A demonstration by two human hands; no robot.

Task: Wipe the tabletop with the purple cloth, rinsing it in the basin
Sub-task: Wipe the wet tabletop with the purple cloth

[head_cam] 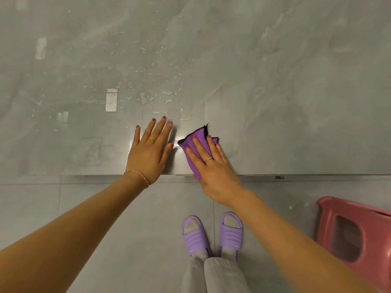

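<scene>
A grey marbled tabletop (275,92) fills the upper part of the view, with water droplets (152,66) scattered over its middle left. The folded purple cloth (193,144) with a dark edge lies near the table's front edge. My right hand (211,166) presses flat on the cloth with straight fingers. To the left of the cloth, my left hand (149,151) rests flat on the bare tabletop, fingers spread. The two hands are a small gap apart. No basin shows.
The table's front edge (296,176) runs across the middle of the view. Below it is a grey tiled floor with my feet in purple slippers (211,233). A pink plastic stool (357,235) stands at the lower right.
</scene>
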